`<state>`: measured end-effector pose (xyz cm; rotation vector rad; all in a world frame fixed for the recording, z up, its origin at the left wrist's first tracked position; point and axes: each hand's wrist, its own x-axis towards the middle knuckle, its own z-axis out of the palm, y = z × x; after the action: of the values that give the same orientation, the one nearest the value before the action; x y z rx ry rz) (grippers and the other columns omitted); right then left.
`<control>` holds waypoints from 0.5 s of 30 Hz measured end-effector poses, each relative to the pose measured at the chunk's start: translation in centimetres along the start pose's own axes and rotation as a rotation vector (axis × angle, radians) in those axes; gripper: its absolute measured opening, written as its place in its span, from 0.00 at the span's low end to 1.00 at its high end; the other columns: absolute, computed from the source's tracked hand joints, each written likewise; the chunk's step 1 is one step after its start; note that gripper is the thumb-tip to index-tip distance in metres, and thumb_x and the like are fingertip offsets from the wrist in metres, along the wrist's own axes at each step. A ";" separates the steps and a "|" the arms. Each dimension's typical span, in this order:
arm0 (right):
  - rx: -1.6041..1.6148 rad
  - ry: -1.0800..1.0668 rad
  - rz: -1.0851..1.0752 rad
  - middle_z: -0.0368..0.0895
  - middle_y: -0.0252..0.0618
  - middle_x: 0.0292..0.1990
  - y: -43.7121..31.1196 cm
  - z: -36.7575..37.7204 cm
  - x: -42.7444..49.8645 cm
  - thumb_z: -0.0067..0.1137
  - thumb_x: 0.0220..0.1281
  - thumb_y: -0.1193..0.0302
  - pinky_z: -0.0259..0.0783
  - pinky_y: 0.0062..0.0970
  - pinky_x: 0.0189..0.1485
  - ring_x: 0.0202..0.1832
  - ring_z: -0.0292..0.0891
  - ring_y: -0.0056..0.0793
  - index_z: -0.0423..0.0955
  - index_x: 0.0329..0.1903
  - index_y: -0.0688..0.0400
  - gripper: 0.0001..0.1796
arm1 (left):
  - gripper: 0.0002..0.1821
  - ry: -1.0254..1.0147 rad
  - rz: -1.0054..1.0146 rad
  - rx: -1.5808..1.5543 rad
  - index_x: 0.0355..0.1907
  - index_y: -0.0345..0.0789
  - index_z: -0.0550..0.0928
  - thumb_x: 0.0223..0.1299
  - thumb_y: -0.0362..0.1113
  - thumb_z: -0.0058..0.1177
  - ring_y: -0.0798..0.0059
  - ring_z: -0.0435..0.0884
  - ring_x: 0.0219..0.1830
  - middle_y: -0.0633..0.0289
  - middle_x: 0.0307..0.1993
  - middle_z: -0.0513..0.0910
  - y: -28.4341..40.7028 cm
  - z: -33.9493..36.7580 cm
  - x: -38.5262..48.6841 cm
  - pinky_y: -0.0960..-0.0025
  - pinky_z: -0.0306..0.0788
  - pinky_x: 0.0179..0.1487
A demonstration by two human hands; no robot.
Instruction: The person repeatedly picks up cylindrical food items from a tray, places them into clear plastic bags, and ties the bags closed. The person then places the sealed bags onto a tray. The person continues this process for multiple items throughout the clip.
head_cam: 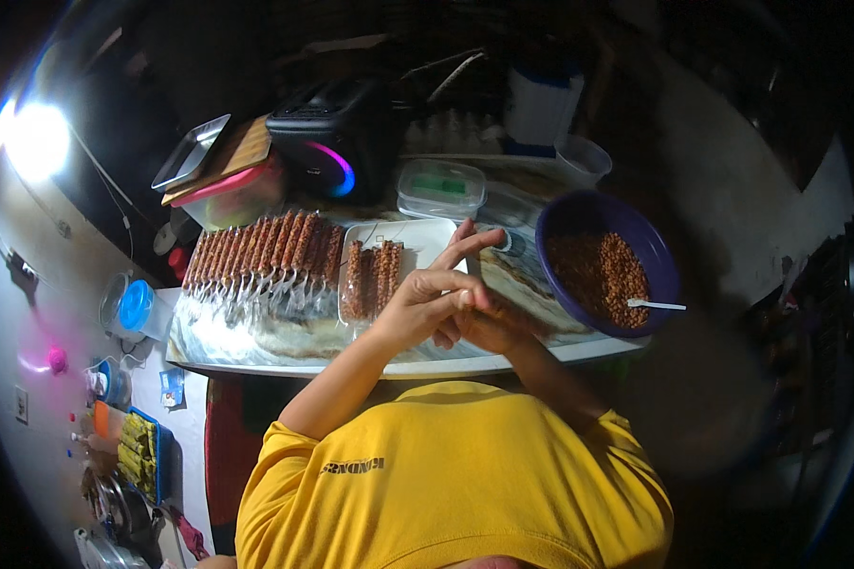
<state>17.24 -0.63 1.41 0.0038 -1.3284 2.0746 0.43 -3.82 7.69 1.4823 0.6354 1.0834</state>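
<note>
My left hand (427,295) and my right hand (494,328) meet above the table's front edge. Two fingers of the left hand stretch out, while its thumb touches or nearly touches another finger beside the right hand. The right hand is blurred and partly covered; whether anything small lies between the fingers cannot be told. Behind the hands, a white tray (420,238) bears several clear plastic tubes of reddish-brown nuts (354,281). A long row of similar filled tubes (256,249), with twisted plastic ends, lies to its left. At the right, a purple basin (576,306) holds nuts (620,274) and a white spoon (656,305).
A clear lidded container (441,186) stands behind the tray, with a black speaker (334,142) at back left. A pink-lidded box (220,190) bears a wooden board and a metal tray (196,153). A clear tub (583,160) is behind the basin. The marble-patterned table (292,341) has a curved front edge.
</note>
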 end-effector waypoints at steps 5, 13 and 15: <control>-0.731 -0.171 -0.034 0.82 0.36 0.41 -4.2 -4.6 0.8 0.56 0.75 0.62 0.75 0.32 0.50 0.48 0.80 0.27 0.79 0.46 0.59 0.13 | 0.09 -0.198 0.123 -0.118 0.39 0.45 0.91 0.71 0.38 0.57 0.57 0.46 0.81 0.52 0.79 0.54 -2.9 -2.1 0.2 0.39 0.36 0.79; -1.089 -0.072 0.239 0.79 0.43 0.46 -4.0 -6.1 3.3 0.43 0.79 0.64 0.68 0.34 0.58 0.52 0.74 0.33 0.80 0.45 0.59 0.16 | 0.11 0.039 0.137 0.807 0.43 0.49 0.90 0.65 0.29 0.59 0.50 0.40 0.82 0.58 0.77 0.62 -4.9 -5.0 -0.6 0.36 0.37 0.77; -0.807 0.089 0.337 0.80 0.46 0.52 -1.9 -7.3 2.9 0.41 0.81 0.62 0.68 0.36 0.63 0.57 0.74 0.36 0.81 0.52 0.59 0.20 | 0.11 0.146 0.168 0.730 0.42 0.47 0.91 0.61 0.29 0.63 0.50 0.47 0.81 0.57 0.74 0.66 -6.4 -5.2 -0.8 0.39 0.40 0.78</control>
<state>18.42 7.31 0.43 -0.6891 -2.1210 1.6108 -3.32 -0.72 0.97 2.1184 1.1027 1.1543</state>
